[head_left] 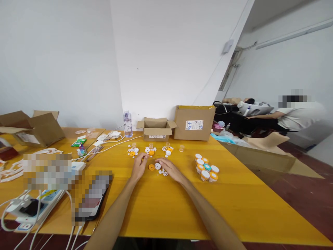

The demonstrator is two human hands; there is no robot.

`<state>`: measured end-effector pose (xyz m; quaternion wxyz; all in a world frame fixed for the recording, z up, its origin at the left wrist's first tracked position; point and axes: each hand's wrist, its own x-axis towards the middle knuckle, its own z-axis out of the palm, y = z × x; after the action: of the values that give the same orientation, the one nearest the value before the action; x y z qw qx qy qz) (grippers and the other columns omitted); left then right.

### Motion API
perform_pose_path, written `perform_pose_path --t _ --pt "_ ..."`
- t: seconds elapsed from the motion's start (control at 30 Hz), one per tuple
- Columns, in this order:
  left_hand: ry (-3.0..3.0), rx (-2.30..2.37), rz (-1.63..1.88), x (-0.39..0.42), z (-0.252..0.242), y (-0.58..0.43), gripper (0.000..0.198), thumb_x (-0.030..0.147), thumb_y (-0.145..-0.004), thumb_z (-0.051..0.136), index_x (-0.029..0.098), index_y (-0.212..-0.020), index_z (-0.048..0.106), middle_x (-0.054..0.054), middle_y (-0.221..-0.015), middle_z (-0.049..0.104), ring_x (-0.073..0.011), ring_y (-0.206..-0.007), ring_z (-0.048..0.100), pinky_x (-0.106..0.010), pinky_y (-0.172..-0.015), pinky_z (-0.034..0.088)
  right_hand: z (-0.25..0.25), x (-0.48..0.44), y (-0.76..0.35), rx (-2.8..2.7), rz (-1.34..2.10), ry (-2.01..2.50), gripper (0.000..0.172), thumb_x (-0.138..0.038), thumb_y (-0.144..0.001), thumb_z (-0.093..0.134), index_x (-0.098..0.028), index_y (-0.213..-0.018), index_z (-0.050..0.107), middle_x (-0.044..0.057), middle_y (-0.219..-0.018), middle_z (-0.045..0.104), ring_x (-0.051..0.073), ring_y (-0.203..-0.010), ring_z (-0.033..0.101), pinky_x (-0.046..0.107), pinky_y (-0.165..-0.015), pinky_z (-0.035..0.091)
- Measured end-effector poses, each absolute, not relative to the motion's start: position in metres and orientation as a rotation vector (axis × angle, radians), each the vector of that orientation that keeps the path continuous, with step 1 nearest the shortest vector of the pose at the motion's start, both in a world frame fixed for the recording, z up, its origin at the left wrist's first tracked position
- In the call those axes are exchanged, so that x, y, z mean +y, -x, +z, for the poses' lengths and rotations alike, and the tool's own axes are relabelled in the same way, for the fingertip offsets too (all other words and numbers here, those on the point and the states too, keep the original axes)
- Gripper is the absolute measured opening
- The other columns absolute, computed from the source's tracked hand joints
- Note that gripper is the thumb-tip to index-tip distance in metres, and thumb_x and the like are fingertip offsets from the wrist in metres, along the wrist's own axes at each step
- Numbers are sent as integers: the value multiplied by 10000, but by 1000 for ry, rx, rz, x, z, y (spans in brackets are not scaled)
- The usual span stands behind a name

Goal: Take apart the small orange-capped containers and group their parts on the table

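Observation:
My left hand [139,167] is closed, thumb and fingertips drawn together above the table; whatever may be between them is too small to make out. Opposite it, my right hand [169,169] has its fingers reaching left, with nothing visible in them. Between the hands lie an orange lid-like disc [151,167] and a white one [157,166]. Small black-and-white pieces [165,173] lie just below my right fingers. Beyond the hands, several clusters hold more discs and small pieces, including a white disc [168,152], with clear cups [151,146] behind them.
At right stand several lidded small cups [207,168]. An open carton [156,132], a larger box [194,123] and a bottle [127,124] line the wall. A phone [96,198], power strip [53,194] and cables occupy the left. A person [299,114] sits beyond the table.

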<state>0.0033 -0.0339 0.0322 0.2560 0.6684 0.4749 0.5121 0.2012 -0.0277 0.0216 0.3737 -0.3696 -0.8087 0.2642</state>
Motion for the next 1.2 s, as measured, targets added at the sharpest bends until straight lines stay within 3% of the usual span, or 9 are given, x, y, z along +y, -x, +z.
perform_pose_path --t 0.17,0.37,0.63,1.2 --pt "-1755 1283 1435 -32 31 -4 283 381 -919 443 202 -821 640 -34 -850 699 -200 -827 624 -298 -742 469 22 -28 -197 -2217 608 900 329 -407 -985 436 -274 -1180 667 72 -1223 653 229 -1164 585 414 -1014 468" --pt "-1771 1287 1417 -32 30 -4 304 414 -922 441 207 -823 641 -25 -825 691 -189 -776 613 -291 -718 476 20 -40 -188 -2430 320 875 341 -442 -920 581 -296 -1222 642 90 -1264 601 237 -1158 556 410 -999 469" --pt "-1800 1271 1400 -31 29 -5 297 409 -918 447 211 -777 618 -12 -783 669 -184 -774 606 -296 -769 482 22 -47 -191 -2411 181 847 262 -310 -996 440 -272 -1124 666 75 -1135 657 203 -1042 600 361 -930 498" --pt "-1918 1350 1232 -33 29 -7 211 282 -879 456 207 -720 574 -2 -727 637 -174 -719 586 -283 -728 456 0 -49 -225 -2206 25 1205 154 -258 -985 401 -256 -996 554 61 -986 607 216 -903 579 359 -819 498"
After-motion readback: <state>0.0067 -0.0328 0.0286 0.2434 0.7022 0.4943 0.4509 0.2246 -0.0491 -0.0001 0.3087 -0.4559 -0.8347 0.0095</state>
